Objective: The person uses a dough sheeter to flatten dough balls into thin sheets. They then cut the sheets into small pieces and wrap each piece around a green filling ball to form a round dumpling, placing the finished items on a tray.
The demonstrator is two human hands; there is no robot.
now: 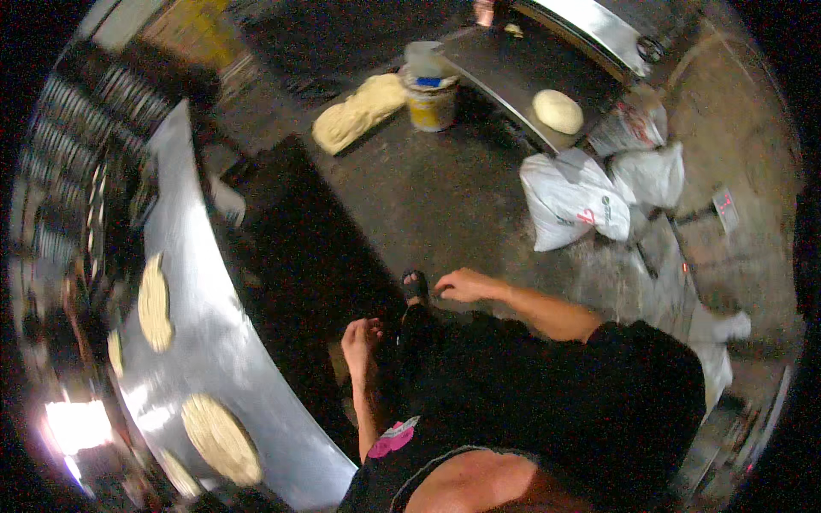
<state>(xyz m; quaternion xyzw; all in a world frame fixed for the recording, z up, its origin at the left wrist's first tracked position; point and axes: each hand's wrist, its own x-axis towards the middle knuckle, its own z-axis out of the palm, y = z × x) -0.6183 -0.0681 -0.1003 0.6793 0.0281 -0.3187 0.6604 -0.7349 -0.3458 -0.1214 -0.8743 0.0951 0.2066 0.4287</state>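
My left hand [361,338] hangs low in front of me with its fingers loosely curled, and I see nothing in it. My right hand [468,285] is bent across my front, its fingers relaxed and slightly apart, also holding nothing. Both are away from any surface. To my left runs a shiny metal table [205,308]. On it lie a large flat oval of dough [222,439], a longer ridged dough piece [155,304] and two narrow-looking dough pieces near its far edge. My foot in a dark sandal [414,286] shows beside my right hand.
Ahead, a long dough slab [359,112] lies by a bucket [431,106] with a yellow label. A round dough ball [558,111] sits on a dark tabletop [494,64]. White sacks [571,199] stand at right, near a red-lit display [725,208]. Blurred racks [83,141] stand left.
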